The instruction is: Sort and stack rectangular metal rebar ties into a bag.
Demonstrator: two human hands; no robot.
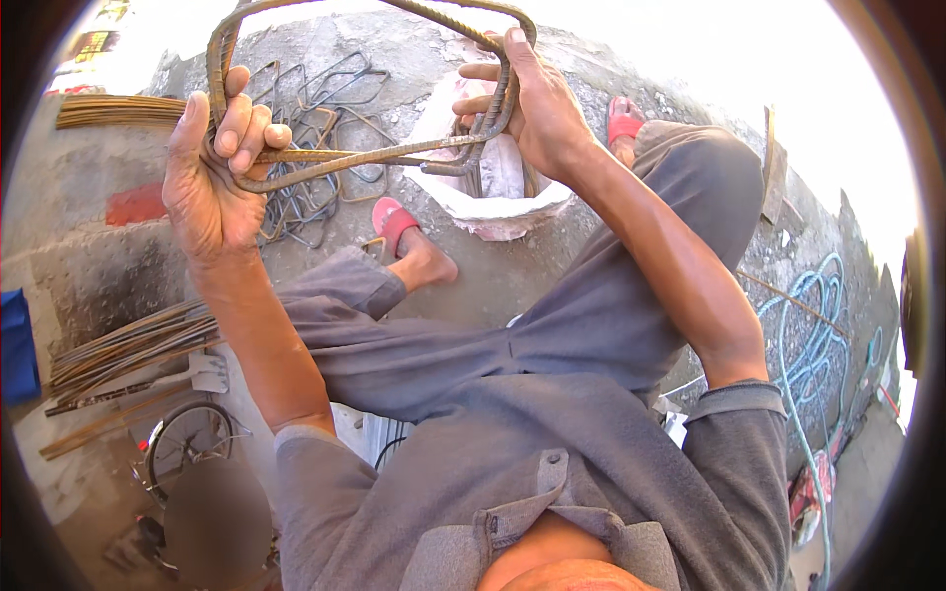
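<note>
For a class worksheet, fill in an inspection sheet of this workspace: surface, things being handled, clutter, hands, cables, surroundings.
Surface: rough grey ground.
Things being handled: bent ribbed metal loop, its top running out of the picture; white sack on the ground beyond.
Clutter: bent rods piled left of the sack; straight rods at left; tangled blue rope at right.
Hands: left hand and right hand grip opposite sides of the loop.
Cables: nothing clearly seen.
Surroundings: bicycle wheel at lower left.
</note>
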